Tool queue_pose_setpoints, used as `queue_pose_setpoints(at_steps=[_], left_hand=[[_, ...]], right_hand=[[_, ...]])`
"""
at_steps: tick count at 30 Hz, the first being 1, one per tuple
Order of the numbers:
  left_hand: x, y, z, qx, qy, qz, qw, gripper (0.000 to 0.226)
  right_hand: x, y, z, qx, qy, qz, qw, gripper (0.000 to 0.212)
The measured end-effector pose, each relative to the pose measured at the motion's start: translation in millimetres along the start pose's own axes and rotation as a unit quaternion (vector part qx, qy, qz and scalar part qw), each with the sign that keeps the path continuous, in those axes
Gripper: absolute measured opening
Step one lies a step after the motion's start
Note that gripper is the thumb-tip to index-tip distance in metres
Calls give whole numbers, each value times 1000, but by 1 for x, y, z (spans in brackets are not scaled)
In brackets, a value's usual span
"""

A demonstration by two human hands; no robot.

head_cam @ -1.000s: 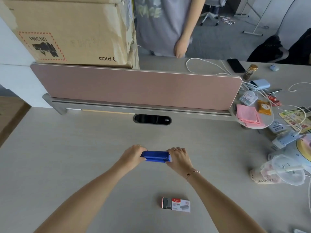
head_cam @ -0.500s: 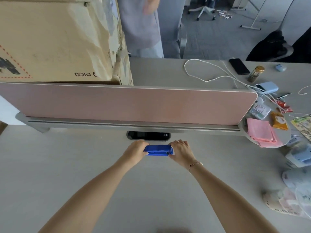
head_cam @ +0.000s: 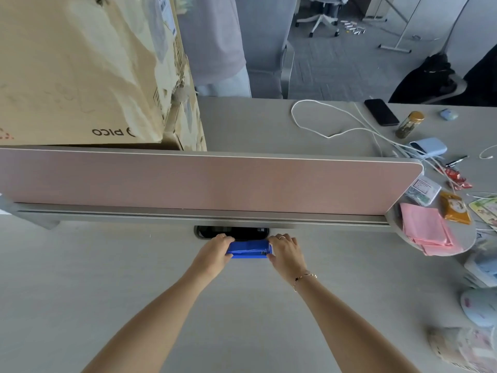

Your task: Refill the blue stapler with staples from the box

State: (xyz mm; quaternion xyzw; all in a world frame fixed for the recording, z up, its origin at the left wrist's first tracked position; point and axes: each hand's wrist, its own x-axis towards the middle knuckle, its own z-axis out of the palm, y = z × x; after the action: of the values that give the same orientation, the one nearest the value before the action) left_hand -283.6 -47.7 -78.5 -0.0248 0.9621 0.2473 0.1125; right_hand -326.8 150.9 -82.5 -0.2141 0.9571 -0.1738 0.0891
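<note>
stage: early | blue stapler held over the table near the pink divider | left hand and right hand fingers grip its ends | staple box not in view | no staples seen going in yet

Office: desk divider, swivel chair

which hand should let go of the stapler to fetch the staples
Probably the right hand. Both hands grip the ends of the small blue plastic stapler, and the left hand can steady it alone. The staple box is out of view now, so this is a tentative call.
</note>
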Motion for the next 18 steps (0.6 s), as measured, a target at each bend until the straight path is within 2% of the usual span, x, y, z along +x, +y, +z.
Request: queue_pose_setpoints(at_steps=[8, 18], left_hand=[[-6, 8, -15, 10, 14, 4, 1000, 29], [-52, 22, -51, 35, 18, 11, 999, 27]], right_hand=[[-3, -7, -18, 14, 10, -11, 1000, 14], [-43, -10, -54, 5, -12, -16, 1000, 32]])
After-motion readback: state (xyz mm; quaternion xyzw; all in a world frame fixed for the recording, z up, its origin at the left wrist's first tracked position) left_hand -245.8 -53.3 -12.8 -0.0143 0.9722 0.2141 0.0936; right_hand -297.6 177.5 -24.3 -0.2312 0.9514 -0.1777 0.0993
